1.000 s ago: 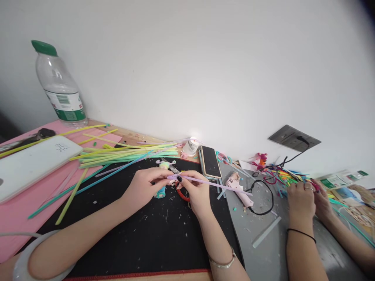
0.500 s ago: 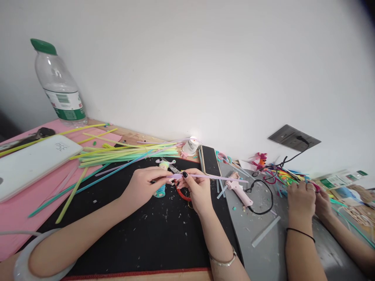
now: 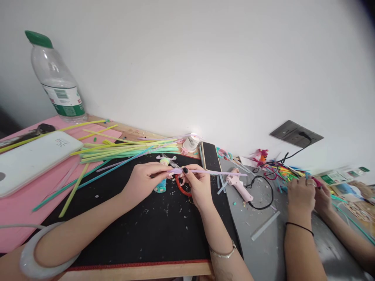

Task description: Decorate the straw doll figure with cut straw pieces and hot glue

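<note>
My left hand [image 3: 145, 178] and my right hand [image 3: 197, 183] meet over a black mat [image 3: 152, 230], both pinched on a long pale purple straw [image 3: 216, 173] that sticks out to the right. The left fingers grip its near end; the right thumb and dark-nailed forefinger hold it just beside them. Under the hands lie a small teal and yellow piece [image 3: 160, 187] and a red ring [image 3: 183, 189].
A heap of green, yellow and blue straws [image 3: 125, 150] lies behind the mat. Also here: a water bottle [image 3: 55, 82], white power bank [image 3: 32, 156], black phone [image 3: 210, 157], pink glue gun [image 3: 238, 186] with black cord. Another person's hands [image 3: 307, 195] work among coloured straws at right.
The purple straw has levelled out and drawn left through my fingers. My hands have shifted slightly away from me; the view tilted down a little.
</note>
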A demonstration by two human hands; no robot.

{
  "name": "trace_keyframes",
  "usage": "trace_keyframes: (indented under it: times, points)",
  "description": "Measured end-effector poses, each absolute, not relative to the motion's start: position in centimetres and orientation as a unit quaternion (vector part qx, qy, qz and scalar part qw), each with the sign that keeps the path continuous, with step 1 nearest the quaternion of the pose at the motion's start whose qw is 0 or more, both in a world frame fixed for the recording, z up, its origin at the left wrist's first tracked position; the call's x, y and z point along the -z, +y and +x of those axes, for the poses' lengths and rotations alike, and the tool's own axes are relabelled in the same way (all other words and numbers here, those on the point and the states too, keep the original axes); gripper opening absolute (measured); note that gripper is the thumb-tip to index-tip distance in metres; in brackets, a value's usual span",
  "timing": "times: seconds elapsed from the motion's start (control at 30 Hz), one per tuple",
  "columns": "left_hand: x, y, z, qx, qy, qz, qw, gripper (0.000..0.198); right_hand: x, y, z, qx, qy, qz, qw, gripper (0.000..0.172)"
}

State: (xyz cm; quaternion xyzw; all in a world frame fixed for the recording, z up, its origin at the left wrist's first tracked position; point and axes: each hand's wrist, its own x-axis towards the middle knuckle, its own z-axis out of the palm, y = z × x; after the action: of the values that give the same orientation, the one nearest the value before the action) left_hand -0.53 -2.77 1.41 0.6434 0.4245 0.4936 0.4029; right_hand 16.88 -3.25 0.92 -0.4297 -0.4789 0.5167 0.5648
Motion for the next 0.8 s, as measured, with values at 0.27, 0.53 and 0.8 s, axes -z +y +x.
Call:
trace_keyframes:
  times: [0.27,0.53,0.8]
  points:
    - [-1.16,-2.91,-0.34,-0.476,0.448,0.627,0.424,0.014,-0.65,-3.44,16.70,-0.539,-0.478,-0.412,0.557,0.014]
    - [-1.10,-2.82,0.03,-0.471,0.405,0.540,0.569,0.020,-0.76,-3.53,16.56,-0.541,-0.472,-0.413,0.561,0.013]
    - [-0.59,-2.52,0.03,-0.464,0.387,0.520,0.603,0.020,-0.51,-3.34,16.74,-0.530,-0.479,-0.387,0.582,0.013]
